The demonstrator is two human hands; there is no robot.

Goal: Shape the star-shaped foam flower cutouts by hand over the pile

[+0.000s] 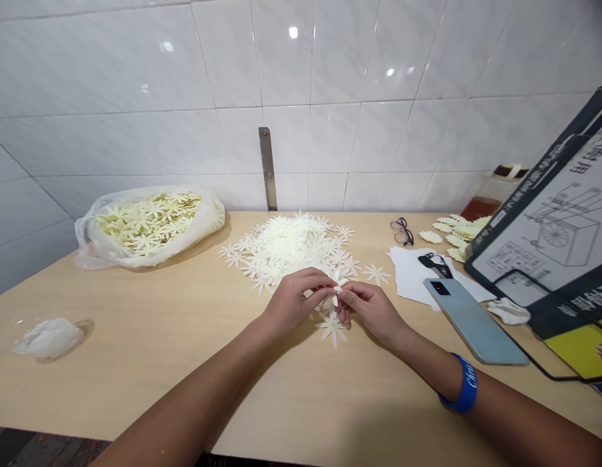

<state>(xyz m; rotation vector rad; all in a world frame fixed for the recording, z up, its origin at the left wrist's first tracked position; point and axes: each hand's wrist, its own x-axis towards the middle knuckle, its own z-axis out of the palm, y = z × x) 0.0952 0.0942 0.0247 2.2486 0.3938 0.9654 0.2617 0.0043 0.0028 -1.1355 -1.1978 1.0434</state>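
Note:
Between my two hands is a small white flower-shaped cutout with narrow petals. My left hand pinches it from the left with thumb and fingertips. From the right, my right hand grips it between thumb and fingers, and parts of the cutout are hidden behind the fingertips. Just below them, another white flower cutout lies flat on the table. A large heap of similar white cutouts spreads out right behind my hands. One single cutout rests apart, to the right of the heap.
A plastic bag of yellowish cutouts sits at left, a crumpled clear bag nearer. At right are glasses, white paper, a phone, scalloped pieces, a jar and a leaning printed box.

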